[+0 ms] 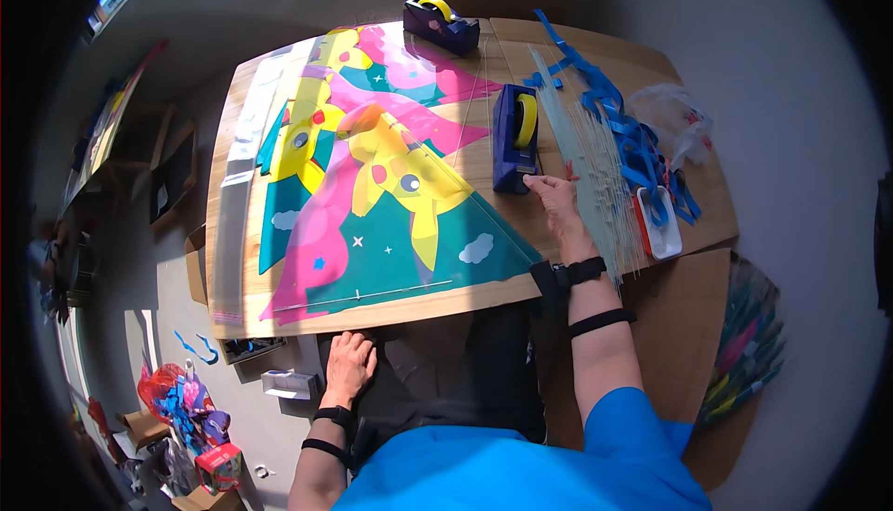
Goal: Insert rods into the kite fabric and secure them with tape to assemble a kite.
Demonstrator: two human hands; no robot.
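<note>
Thumb and index finger of my right hand are pinched together at the near end of a dark blue tape dispenser with a yellow core. Whatever is between the fingertips is too small to make out. My left hand lies over my dark trousers, just below the table's front edge, holding nothing, its fingers loosely stretched. Ahead of it, a teal, pink and yellow triangular kite sheet with a cartoon figure lies flat. A thin white rod runs along its near edge. Similar kite sheets lie beneath and behind it.
A second tape dispenser stands at the table's far edge. Right of the nearer dispenser lie many thin pale rods, tangled blue ribbon, a clear plastic bag and a white tray. Cardboard stands by my right arm.
</note>
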